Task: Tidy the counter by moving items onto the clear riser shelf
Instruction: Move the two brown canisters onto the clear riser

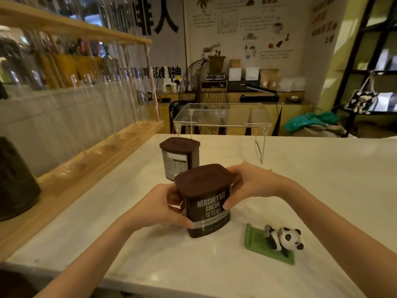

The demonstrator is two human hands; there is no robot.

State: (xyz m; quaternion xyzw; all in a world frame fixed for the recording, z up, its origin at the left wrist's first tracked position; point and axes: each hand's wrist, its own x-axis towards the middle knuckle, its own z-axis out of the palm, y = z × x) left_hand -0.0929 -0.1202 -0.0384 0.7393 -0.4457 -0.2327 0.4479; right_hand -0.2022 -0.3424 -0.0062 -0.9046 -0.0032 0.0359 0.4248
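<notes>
Cocoa tub [205, 203], clasped between both hands' grip

The straight path across the counter [322, 179] toward the clear riser shelf [221, 117] is blocked by a second cocoa tin [179, 158], standing just behind the held one. Open counter is left to the right of that tin. The near right is occupied by a panda figurine [283, 238].

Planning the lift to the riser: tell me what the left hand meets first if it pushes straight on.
Likely the second brown-lidded cocoa tub, just beyond the left hand, whose grip is on the Hershey's cocoa tub; depth is unclear.
</notes>
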